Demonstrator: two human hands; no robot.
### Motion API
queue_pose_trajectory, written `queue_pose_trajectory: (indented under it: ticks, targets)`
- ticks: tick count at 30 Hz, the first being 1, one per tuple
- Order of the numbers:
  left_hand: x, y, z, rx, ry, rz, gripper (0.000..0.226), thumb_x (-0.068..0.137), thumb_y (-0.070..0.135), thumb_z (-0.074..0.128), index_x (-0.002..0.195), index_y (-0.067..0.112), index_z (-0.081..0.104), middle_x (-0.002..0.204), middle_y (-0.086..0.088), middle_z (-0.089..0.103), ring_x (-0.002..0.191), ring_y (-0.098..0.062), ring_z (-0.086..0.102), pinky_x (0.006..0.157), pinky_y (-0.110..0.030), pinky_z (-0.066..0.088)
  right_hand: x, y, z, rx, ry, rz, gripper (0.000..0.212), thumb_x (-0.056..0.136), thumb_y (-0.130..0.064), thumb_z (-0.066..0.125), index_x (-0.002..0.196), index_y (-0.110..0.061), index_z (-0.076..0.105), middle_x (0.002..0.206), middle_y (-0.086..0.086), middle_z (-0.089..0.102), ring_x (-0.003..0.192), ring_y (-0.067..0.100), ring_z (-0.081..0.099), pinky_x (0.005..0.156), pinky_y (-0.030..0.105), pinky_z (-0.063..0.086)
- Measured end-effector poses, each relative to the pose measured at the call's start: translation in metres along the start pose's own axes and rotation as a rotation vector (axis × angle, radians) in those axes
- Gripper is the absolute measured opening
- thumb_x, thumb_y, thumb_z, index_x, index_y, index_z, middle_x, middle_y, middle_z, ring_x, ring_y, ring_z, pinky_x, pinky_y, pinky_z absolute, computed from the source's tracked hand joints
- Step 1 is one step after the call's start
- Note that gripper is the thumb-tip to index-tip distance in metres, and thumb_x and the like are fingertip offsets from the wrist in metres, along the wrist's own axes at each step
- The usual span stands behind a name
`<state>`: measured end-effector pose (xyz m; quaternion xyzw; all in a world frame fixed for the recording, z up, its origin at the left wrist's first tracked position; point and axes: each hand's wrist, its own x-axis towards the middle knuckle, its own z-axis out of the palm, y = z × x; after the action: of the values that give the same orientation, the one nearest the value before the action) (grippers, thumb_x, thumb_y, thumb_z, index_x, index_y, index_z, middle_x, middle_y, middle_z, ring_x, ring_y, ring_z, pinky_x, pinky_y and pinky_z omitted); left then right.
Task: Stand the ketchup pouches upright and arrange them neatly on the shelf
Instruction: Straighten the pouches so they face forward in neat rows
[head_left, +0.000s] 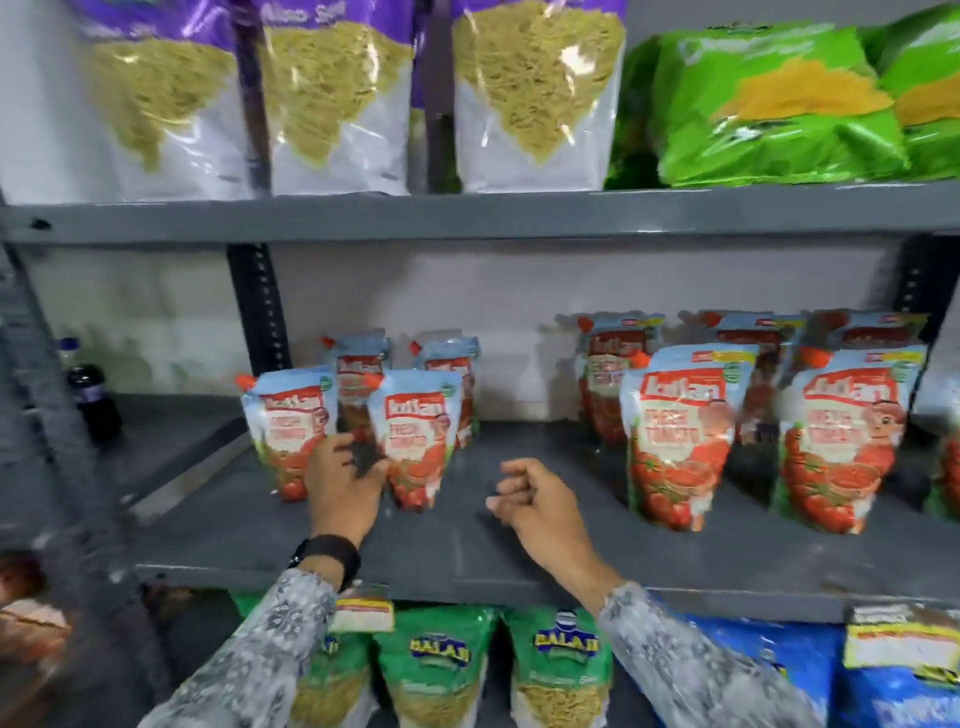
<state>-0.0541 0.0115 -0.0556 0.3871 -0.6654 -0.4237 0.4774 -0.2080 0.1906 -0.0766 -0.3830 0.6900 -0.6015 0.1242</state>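
Note:
Red-and-blue ketchup pouches stand upright on the grey middle shelf (467, 551) in two groups. The left group has two front pouches (288, 431) (423, 431) with two more behind them. The right group (680, 431) holds several pouches in rows. My left hand (345, 486) reaches between the two front left pouches, fingers spread and touching them, gripping nothing. My right hand (540, 501) hovers over the bare gap between the groups, fingers loosely curled and holding nothing.
A dark bottle (91, 395) stands at the far left of the same shelf. White-and-purple snack bags (337, 104) and green bags (769, 104) fill the shelf above. Green bags (436, 670) and blue bags (779, 670) sit on the shelf below.

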Motion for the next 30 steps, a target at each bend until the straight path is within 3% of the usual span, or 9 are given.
queue_pose_trajectory:
  ticks: [2,5,9,13,17,22,26,28,30]
  targets:
    - [0.02,-0.007,-0.009,-0.056,-0.177,-0.042,0.072,0.081,0.009,0.081,0.143,0.011,0.042,0.129,-0.012,0.056,0.118,-0.029,0.058,0.102,-0.044,0.05,0.021,-0.01,0.028,0.003,-0.074,0.033,0.056,0.081,-0.01,0.085,0.128,-0.023,0.058,0.104,-0.011,0.063,0.094,0.008,0.063,0.088,0.022,0.052]
    - [0.036,-0.015,-0.018,-0.109,-0.492,-0.097,0.077,0.087,0.003,0.074,0.152,0.015,0.033,0.122,-0.003,0.058,0.12,-0.025,0.055,0.1,-0.037,0.046,0.045,-0.016,0.068,0.001,-0.122,0.019,0.072,0.073,-0.012,0.09,0.135,-0.027,0.055,0.122,-0.01,0.071,0.114,0.012,0.067,0.107,0.038,0.053]
    - [0.043,-0.023,-0.018,-0.046,-0.618,-0.047,0.046,0.092,0.003,0.069,0.12,0.035,0.05,0.111,0.013,0.061,0.121,-0.025,0.058,0.105,-0.037,0.045,0.053,-0.015,0.089,0.012,-0.065,0.026,0.07,0.075,-0.002,0.087,0.136,-0.016,0.057,0.125,0.0,0.073,0.114,0.017,0.069,0.105,0.039,0.055]
    - [0.039,-0.023,-0.007,-0.053,-0.71,0.046,0.045,0.094,0.004,0.065,0.131,0.027,0.051,0.13,-0.004,0.064,0.126,-0.024,0.058,0.112,-0.037,0.044,0.046,-0.007,0.079,-0.043,0.021,0.044,0.063,0.073,-0.006,0.089,0.127,-0.015,0.057,0.119,0.0,0.074,0.109,0.017,0.07,0.098,0.035,0.057]
    - [0.031,-0.022,0.001,-0.083,-0.743,0.09,0.044,0.094,-0.002,0.061,0.136,0.01,0.054,0.127,-0.008,0.069,0.111,-0.012,0.067,0.092,-0.018,0.054,0.041,-0.002,0.068,-0.093,0.032,0.052,0.059,0.076,-0.011,0.088,0.126,-0.014,0.057,0.12,-0.001,0.074,0.11,0.014,0.07,0.099,0.034,0.057]
    - [0.033,-0.024,0.0,-0.091,-0.75,0.095,0.04,0.094,0.0,0.062,0.127,0.022,0.057,0.118,0.004,0.071,0.108,-0.005,0.068,0.104,-0.03,0.052,0.039,-0.001,0.071,-0.111,0.05,0.04,0.061,0.078,-0.013,0.088,0.13,-0.015,0.056,0.12,-0.001,0.073,0.111,0.014,0.07,0.102,0.039,0.057]
    - [0.026,-0.02,-0.006,-0.107,-0.728,0.089,0.042,0.094,0.005,0.065,0.131,0.022,0.055,0.12,0.001,0.069,0.101,0.0,0.066,0.09,-0.021,0.056,0.029,-0.003,0.068,-0.102,0.044,0.047,0.072,0.07,-0.03,0.093,0.131,-0.023,0.056,0.123,-0.004,0.072,0.113,0.015,0.069,0.103,0.043,0.056]
    - [0.024,-0.021,-0.019,-0.091,-0.655,0.068,0.05,0.093,0.014,0.068,0.14,0.023,0.053,0.122,0.001,0.067,0.102,-0.004,0.066,0.086,-0.018,0.052,0.019,-0.005,0.066,-0.11,0.138,0.045,0.078,0.067,-0.039,0.092,0.134,-0.026,0.053,0.123,-0.003,0.068,0.112,0.016,0.068,0.099,0.041,0.057]
    - [0.024,-0.029,-0.041,-0.065,-0.499,0.07,0.043,0.091,0.021,0.071,0.133,0.028,0.06,0.117,0.007,0.071,0.102,-0.008,0.07,0.09,-0.028,0.056,0.003,-0.013,0.062,-0.166,0.282,0.046,0.06,0.077,-0.035,0.088,0.127,-0.025,0.058,0.11,0.0,0.068,0.098,0.016,0.067,0.086,0.035,0.056]
